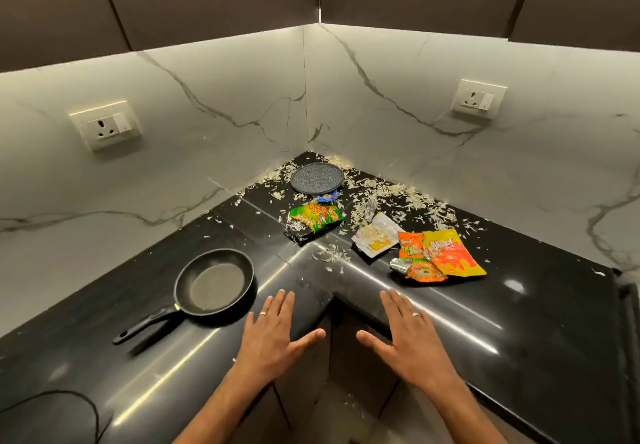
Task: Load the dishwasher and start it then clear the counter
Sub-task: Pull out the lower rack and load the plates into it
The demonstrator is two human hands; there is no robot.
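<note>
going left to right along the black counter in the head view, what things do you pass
frying pan → left hand → green snack packet → white wrapper → right hand → yellow snack packet

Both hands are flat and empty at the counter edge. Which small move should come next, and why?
Probably the left hand should reach for the black frying pan's handle. It lies nearest, the pan looks empty, and dishes go first; the right hand holds nothing.
</note>
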